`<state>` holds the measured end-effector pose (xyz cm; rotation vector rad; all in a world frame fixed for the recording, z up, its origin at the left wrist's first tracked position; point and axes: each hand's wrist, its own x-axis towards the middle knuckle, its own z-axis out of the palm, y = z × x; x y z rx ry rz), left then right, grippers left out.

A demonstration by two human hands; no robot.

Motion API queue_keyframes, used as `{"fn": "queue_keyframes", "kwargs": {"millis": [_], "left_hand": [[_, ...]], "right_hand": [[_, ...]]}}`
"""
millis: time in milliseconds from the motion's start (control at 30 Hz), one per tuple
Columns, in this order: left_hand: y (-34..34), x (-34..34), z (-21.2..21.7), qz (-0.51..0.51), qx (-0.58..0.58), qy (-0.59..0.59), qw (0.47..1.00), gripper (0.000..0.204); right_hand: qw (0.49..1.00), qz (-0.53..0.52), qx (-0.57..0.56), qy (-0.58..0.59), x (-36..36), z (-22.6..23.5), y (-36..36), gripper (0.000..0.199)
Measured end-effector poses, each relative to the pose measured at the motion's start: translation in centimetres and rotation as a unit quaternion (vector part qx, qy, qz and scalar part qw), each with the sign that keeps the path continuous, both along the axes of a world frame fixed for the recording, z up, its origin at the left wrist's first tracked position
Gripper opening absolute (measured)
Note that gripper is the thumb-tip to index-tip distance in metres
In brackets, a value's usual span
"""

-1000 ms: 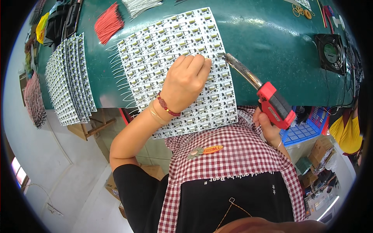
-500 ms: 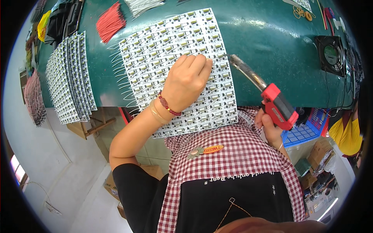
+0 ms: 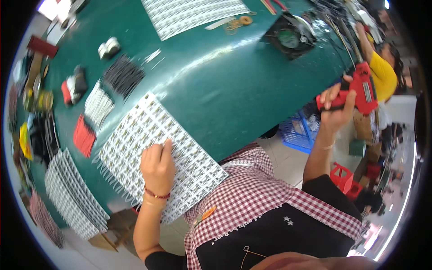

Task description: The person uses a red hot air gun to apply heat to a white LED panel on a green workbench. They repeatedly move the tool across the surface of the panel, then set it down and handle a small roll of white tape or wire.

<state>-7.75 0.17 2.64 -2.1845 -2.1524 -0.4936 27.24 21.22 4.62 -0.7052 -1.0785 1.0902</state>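
Left hand: I see my left hand lying palm down, fingers loose and gripping nothing, on the white panel of small circuit boards with wire leads.
Right hand: my right hand is clenched round the grip of the red and black soldering gun, held up off the bench past its right edge.
Panel position: the panel lies slantwise at the near edge of the dark green bench top; its lower corner overhangs that edge above my red and white checked apron.
Edges: the wire leads stick out along the panel's left side, near the stack of similar white panels at the left rim of the bench.
Open room: I read a broad bare stretch of green between the panel and the black square fan at the far right.
Crowding: left of the panel lie 3 bundles of cut wire, black, white and red, close together.
Far side: another large white panel lies at the top edge.
Change: 0.5 s ago the gun's tip stood at the panel's right edge; now it is well apart, raised to the right, and my view has swung, so the panel sits lower left.
Unchanged: my left hand has stayed flat on the panel.
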Motion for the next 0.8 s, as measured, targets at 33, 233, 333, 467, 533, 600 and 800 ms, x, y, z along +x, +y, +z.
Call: {"fn": "queue_keyframes", "kwargs": {"millis": [33,233,333,467,533,600,800], "left_hand": [[0.2,0.2,-0.1,-0.002,0.004,-0.003,1.0,0.017],[1.1,1.1,-0.1,0.009,0.013,-0.03,0.999,0.02],[0.2,0.1,-0.1,0.028,0.031,-0.039,0.998,0.025],[-0.8,-1.0,0.3,0.065,0.047,-0.062,0.995,0.028],[0.3,-1.6,0.2,0.034,0.069,-0.089,0.993,0.029],[1.1,-1.7,-0.2,0.015,0.062,-0.092,0.994,0.032],[2.1,-1.6,-1.6,-0.017,0.059,-0.098,0.993,0.03]], "right_hand": [[0.999,-0.04,0.02,-0.027,0.7,0.6,1.0,0.04],[0.966,-0.181,-0.141,-0.116,5.1,-1.5,7.9,0.025],[0.95,-0.241,-0.142,-0.142,4.4,-1.6,7.3,0.02],[0.988,-0.13,-0.077,-0.017,1.2,0.1,2.5,0.027],[0.996,-0.039,-0.047,-0.062,-0.9,0.2,-0.3,0.035],[0.993,0.054,-0.039,-0.097,-3.8,0.6,-3.2,0.038],[0.921,0.276,-0.222,-0.161,-7.9,-1.3,-9.9,0.045]]}}
